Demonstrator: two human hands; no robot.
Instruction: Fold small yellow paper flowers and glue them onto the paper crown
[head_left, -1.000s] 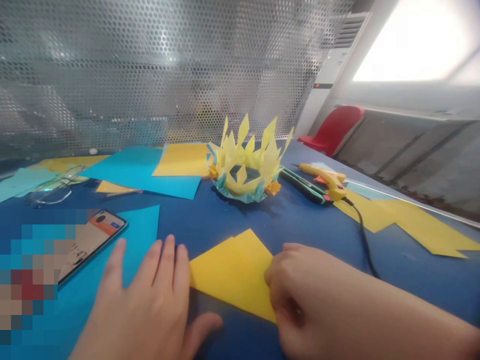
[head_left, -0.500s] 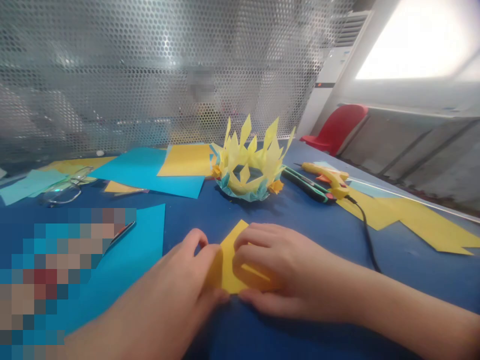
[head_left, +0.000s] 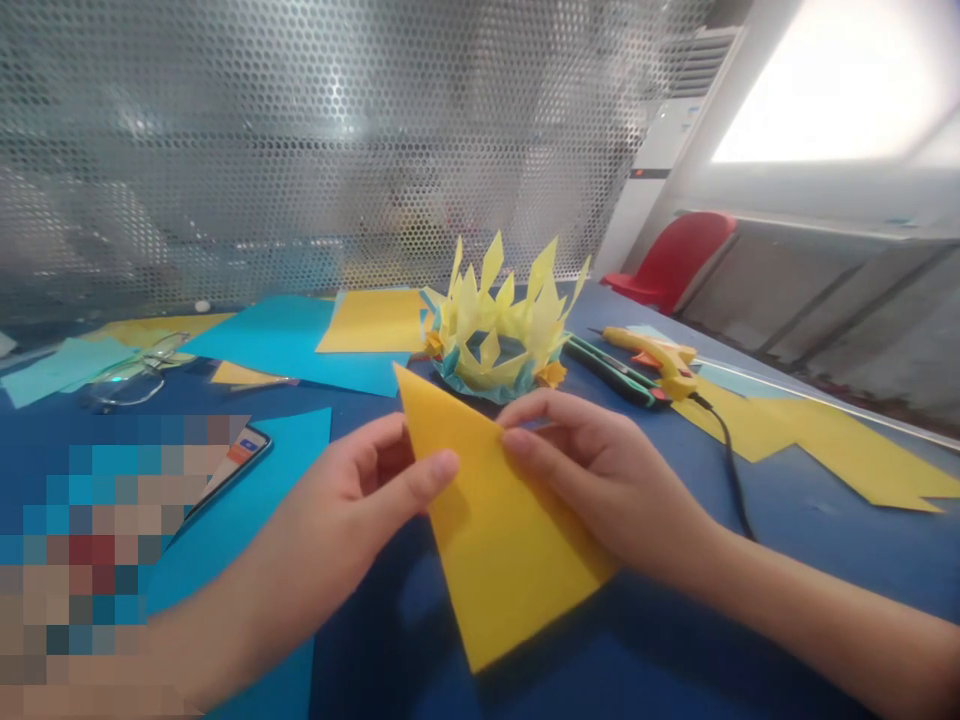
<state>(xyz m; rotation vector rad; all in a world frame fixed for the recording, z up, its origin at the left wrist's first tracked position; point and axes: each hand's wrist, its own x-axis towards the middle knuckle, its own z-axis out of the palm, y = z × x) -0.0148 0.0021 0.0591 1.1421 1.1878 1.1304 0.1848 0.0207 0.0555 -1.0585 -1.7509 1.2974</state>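
A piece of yellow paper (head_left: 502, 540) is held up in front of me, tilted, its upper left corner pointed. My left hand (head_left: 375, 490) pinches its left edge, thumb on the near face and fingers behind. My right hand (head_left: 592, 470) grips the upper right edge between thumb and fingers. Just beyond stands a paper crown (head_left: 491, 350) with pale yellow points, a light blue band and orange paper flowers. Under my left forearm lies a blue sheet (head_left: 296, 560), with a phone (head_left: 232, 470) over it, partly covered by blurred blocks.
To the right of the crown lie a green and black cutter (head_left: 619, 370) and a yellow glue gun (head_left: 660, 360) with a black cord (head_left: 731, 455). Yellow paper scraps (head_left: 862, 455) are at the right. Glasses (head_left: 127, 385) and blue sheets (head_left: 277, 335) lie at the left. A perforated metal panel (head_left: 300, 150) stands behind.
The yellow paper has been lifted off the table and turned, showing a larger face. Both hands have risen from pressing on it to pinching its edges. More of the phone shows.
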